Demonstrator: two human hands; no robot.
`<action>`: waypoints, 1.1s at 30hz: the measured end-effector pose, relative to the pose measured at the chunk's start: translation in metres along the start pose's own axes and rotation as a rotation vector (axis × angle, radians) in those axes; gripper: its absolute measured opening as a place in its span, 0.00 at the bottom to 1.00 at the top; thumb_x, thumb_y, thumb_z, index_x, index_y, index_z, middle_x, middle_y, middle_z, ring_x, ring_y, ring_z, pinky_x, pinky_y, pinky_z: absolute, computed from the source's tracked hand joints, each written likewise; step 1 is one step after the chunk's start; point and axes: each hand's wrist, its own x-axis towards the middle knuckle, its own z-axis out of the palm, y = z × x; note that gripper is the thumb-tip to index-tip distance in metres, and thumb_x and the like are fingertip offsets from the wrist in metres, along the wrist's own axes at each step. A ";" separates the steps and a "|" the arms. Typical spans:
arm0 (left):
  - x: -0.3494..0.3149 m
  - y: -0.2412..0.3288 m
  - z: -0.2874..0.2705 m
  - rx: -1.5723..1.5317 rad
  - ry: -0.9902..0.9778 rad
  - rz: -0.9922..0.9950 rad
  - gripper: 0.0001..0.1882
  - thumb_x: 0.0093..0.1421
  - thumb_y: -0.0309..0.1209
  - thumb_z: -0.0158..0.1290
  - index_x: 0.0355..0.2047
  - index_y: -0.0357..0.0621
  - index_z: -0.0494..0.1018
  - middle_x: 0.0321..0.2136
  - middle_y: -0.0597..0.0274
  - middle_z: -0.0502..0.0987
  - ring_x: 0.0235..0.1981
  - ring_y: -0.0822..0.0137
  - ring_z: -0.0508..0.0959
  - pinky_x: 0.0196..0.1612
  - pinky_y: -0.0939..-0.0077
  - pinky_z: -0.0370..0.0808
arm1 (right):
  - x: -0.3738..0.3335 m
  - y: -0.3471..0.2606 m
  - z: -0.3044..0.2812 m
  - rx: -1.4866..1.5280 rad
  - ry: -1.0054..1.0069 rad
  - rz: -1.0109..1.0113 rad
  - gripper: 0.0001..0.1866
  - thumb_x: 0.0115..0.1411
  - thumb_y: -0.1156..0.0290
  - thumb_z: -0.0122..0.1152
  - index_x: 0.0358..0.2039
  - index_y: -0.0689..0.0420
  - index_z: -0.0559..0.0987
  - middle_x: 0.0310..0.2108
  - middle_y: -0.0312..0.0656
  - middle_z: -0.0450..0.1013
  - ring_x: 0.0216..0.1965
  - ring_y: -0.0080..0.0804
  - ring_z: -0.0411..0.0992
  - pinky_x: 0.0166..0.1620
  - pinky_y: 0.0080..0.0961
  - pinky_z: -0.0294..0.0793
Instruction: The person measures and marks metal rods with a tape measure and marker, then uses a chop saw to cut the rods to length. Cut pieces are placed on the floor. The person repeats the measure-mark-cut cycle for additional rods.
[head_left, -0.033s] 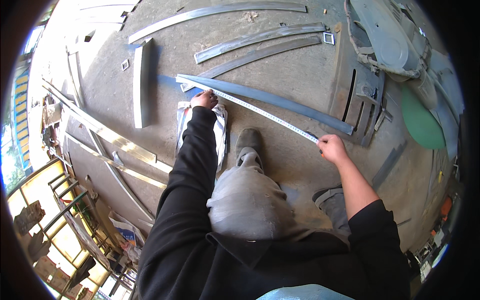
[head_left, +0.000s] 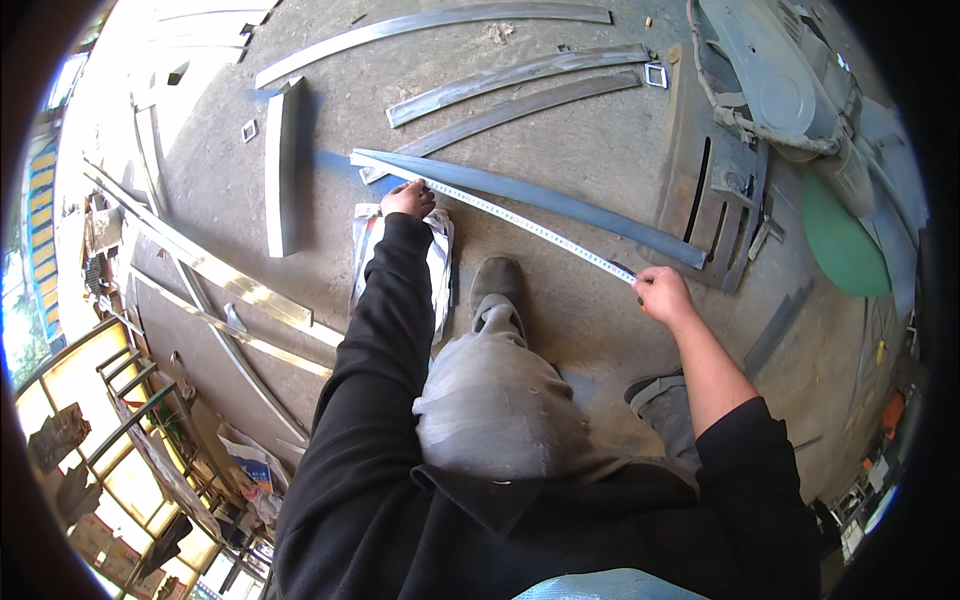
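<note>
A white tape measure blade (head_left: 520,222) stretches in a slant from the left end of a blue-grey metal tube (head_left: 540,194) to my right hand. My left hand (head_left: 405,199) is closed, its fingers on the blade near that left end. At the blade's other end my right hand (head_left: 663,295) is closed round the tape measure, whose case is mostly hidden by the fingers. Towards the right, the blade stands apart from the tube, on my side of it. The tube's right end lies by a slotted metal base (head_left: 700,190). Under my left forearm is a shiny silver-white bag (head_left: 441,265).
Beyond the tube, several metal bars (head_left: 520,82) lie on the concrete floor. A short upright-looking tube (head_left: 282,170) is to the left, with long strips (head_left: 210,262) nearer me. A grey machine (head_left: 780,80) with a green disc-like part (head_left: 842,240) stands at right. My shoe (head_left: 497,280) is below the blade.
</note>
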 end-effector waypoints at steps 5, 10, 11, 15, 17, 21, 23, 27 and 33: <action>-0.002 0.001 0.003 0.104 0.000 0.007 0.06 0.66 0.29 0.59 0.38 0.39 0.77 0.27 0.61 0.80 0.24 0.68 0.81 0.25 0.73 0.80 | 0.008 0.003 0.003 -0.068 0.078 -0.071 0.10 0.57 0.66 0.63 0.34 0.55 0.87 0.30 0.49 0.82 0.35 0.46 0.81 0.41 0.39 0.78; 0.000 0.001 0.002 0.074 0.031 0.024 0.07 0.67 0.29 0.59 0.36 0.37 0.77 0.27 0.59 0.80 0.25 0.66 0.81 0.25 0.72 0.80 | 0.009 -0.001 0.000 -0.072 0.078 -0.064 0.10 0.57 0.65 0.63 0.34 0.55 0.87 0.31 0.49 0.82 0.36 0.46 0.81 0.43 0.39 0.79; 0.001 0.001 0.003 0.073 0.014 0.008 0.07 0.67 0.29 0.59 0.37 0.37 0.77 0.27 0.59 0.80 0.24 0.65 0.81 0.24 0.71 0.79 | 0.010 -0.003 0.001 -0.078 0.081 -0.060 0.11 0.57 0.64 0.63 0.34 0.55 0.87 0.31 0.49 0.82 0.36 0.46 0.81 0.43 0.39 0.79; 0.008 -0.003 0.004 0.154 0.007 -0.023 0.09 0.67 0.31 0.59 0.38 0.36 0.77 0.30 0.57 0.81 0.25 0.63 0.81 0.24 0.69 0.77 | 0.013 0.002 -0.006 -0.070 0.067 -0.030 0.10 0.57 0.63 0.63 0.34 0.54 0.87 0.32 0.48 0.83 0.37 0.45 0.82 0.43 0.39 0.79; 0.010 -0.005 0.006 0.161 -0.041 -0.029 0.09 0.67 0.31 0.60 0.38 0.36 0.77 0.31 0.57 0.82 0.26 0.63 0.81 0.26 0.68 0.78 | 0.016 0.012 -0.013 -0.070 0.085 0.003 0.10 0.57 0.63 0.65 0.35 0.53 0.88 0.34 0.49 0.83 0.39 0.46 0.82 0.45 0.39 0.79; 0.008 -0.010 0.009 0.137 -0.102 -0.061 0.11 0.67 0.32 0.60 0.43 0.36 0.76 0.32 0.57 0.82 0.26 0.64 0.81 0.28 0.69 0.78 | 0.019 0.042 -0.034 -0.143 0.218 0.034 0.10 0.58 0.61 0.68 0.37 0.51 0.88 0.37 0.48 0.83 0.42 0.47 0.82 0.48 0.40 0.80; 0.005 -0.013 0.010 0.175 -0.141 -0.052 0.12 0.67 0.32 0.60 0.43 0.35 0.75 0.32 0.56 0.82 0.26 0.65 0.81 0.28 0.71 0.78 | 0.019 0.058 -0.046 -0.205 0.313 0.051 0.10 0.57 0.61 0.68 0.37 0.50 0.88 0.37 0.48 0.83 0.42 0.48 0.82 0.48 0.40 0.80; 0.000 -0.024 0.016 0.288 -0.108 0.053 0.09 0.66 0.32 0.62 0.39 0.40 0.76 0.29 0.61 0.81 0.23 0.70 0.79 0.27 0.73 0.77 | 0.016 0.082 -0.067 -0.222 0.381 0.147 0.09 0.58 0.61 0.67 0.36 0.47 0.88 0.38 0.46 0.83 0.43 0.49 0.81 0.48 0.42 0.80; -0.017 -0.039 0.035 0.798 -0.129 0.525 0.10 0.62 0.31 0.64 0.36 0.36 0.80 0.27 0.61 0.83 0.24 0.70 0.82 0.31 0.75 0.79 | 0.014 0.099 -0.082 -0.254 0.451 0.279 0.10 0.61 0.60 0.66 0.39 0.49 0.87 0.38 0.47 0.83 0.43 0.49 0.81 0.48 0.44 0.79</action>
